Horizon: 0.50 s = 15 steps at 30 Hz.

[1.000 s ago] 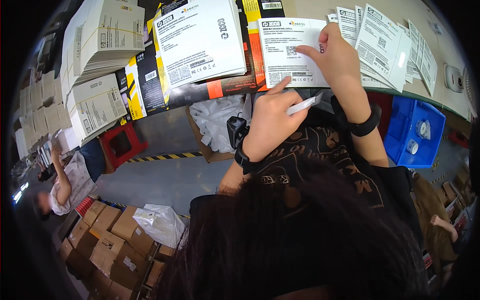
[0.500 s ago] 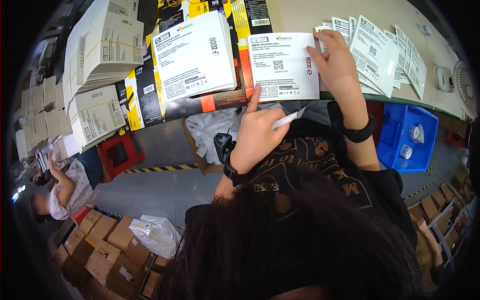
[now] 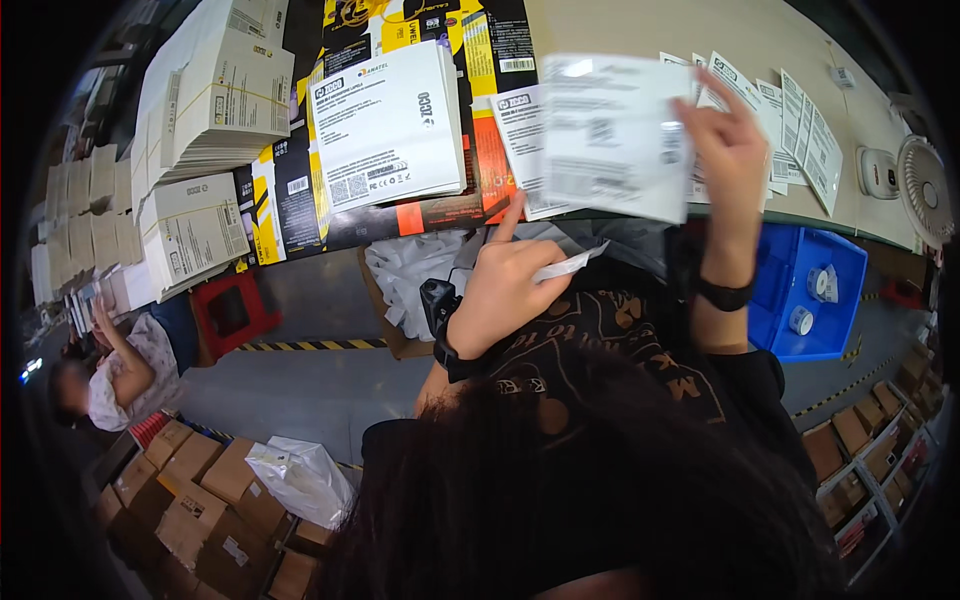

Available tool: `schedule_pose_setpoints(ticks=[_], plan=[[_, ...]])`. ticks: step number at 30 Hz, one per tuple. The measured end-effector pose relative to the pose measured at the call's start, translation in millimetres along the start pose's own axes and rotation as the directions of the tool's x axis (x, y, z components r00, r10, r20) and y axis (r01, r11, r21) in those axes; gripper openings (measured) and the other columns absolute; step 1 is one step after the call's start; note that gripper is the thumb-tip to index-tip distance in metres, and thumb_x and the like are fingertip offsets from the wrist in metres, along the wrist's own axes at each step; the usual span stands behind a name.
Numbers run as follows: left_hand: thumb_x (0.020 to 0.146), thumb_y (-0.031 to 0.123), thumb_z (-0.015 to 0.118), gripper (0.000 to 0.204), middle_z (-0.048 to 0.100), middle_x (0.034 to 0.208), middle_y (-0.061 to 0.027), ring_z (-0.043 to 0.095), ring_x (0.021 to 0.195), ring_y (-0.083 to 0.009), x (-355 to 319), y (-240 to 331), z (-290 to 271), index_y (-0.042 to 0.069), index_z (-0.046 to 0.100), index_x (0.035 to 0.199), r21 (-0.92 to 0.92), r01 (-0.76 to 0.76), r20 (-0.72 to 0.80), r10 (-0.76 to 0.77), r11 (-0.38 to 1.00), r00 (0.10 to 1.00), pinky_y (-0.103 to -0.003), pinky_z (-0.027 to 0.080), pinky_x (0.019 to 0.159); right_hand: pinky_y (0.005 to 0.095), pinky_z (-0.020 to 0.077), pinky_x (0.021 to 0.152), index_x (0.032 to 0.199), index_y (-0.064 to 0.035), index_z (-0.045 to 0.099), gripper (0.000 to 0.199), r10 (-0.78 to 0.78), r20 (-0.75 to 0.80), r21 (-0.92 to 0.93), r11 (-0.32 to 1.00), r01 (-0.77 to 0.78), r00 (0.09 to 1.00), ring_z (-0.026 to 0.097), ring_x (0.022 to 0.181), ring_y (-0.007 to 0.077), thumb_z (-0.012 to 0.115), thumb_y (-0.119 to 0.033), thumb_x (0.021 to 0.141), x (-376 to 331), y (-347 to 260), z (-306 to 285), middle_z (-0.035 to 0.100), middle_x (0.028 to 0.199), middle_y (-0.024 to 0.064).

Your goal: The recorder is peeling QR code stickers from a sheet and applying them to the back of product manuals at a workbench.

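Observation:
My right hand [image 3: 722, 135], smeared by motion, grips the right edge of a white printed card [image 3: 615, 140]. That card is blurred and overlaps another white printed card [image 3: 517, 125] lying at the table's front edge. My left hand [image 3: 508, 285] has its index finger stretched out, the tip at the lower left corner of the card underneath. The other fingers of that hand are curled round a thin white strip [image 3: 565, 266], whose end sticks out to the right. Left of both hands lies a neat stack of similar cards [image 3: 385, 125].
Banded card stacks [image 3: 225, 110] stand at the far left. Fanned-out cards [image 3: 812, 135] and a small white fan [image 3: 925, 185] are on the right. Below the edge are a blue bin [image 3: 845, 290] with rolls and a red stool [image 3: 232, 312]. A person [image 3: 125, 365] sits at left.
My right hand has moved right and slightly down, drawing a card rightward and uncovering the left part of another card. My left hand stays nearly still, still holding the white strip.

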State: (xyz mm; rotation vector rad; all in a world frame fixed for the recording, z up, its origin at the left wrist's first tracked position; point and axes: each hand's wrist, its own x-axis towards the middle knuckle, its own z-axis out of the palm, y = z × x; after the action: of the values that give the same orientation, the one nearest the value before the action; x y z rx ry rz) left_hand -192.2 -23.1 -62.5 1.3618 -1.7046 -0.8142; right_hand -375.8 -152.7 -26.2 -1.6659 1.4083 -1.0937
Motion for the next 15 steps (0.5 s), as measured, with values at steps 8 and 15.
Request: schedule_pose_setpoints(ticks=[8, 15], plan=[[0.067, 0.003, 0.066, 0.012, 0.053, 0.049, -0.0046, 0.050, 0.043, -0.0199, 13, 11, -13, 0.001, 0.057, 0.060, -0.164, 0.009, -0.077, -0.022, 0.986, 0.997, -0.045, 0.026, 0.104, 0.0273, 0.0392, 0.087, 0.112, 0.0002, 0.055, 0.038, -0.160, -0.082, -0.183, 0.973, 0.142, 0.984, 0.053, 0.097, 0.0150, 0.065, -0.010, 0.076, -6, -3, -55, 0.060, 0.103, 0.0098], [0.067, 0.004, 0.068, 0.010, 0.053, 0.052, -0.0021, 0.050, 0.043, -0.0183, 23, 15, -20, 0.000, 0.058, 0.065, -0.322, 0.046, -0.129, -0.092, 0.946, 0.987, -0.045, 0.029, 0.102, 0.0243, 0.0434, 0.078, 0.094, 0.0033, 0.060, 0.018, 0.102, 0.673, 0.167, 0.944, -0.285, 0.733, 0.057, 0.085, 0.0127, 0.061, -0.003, 0.077, -42, -20, -6, 0.062, 0.091, 0.0069]])
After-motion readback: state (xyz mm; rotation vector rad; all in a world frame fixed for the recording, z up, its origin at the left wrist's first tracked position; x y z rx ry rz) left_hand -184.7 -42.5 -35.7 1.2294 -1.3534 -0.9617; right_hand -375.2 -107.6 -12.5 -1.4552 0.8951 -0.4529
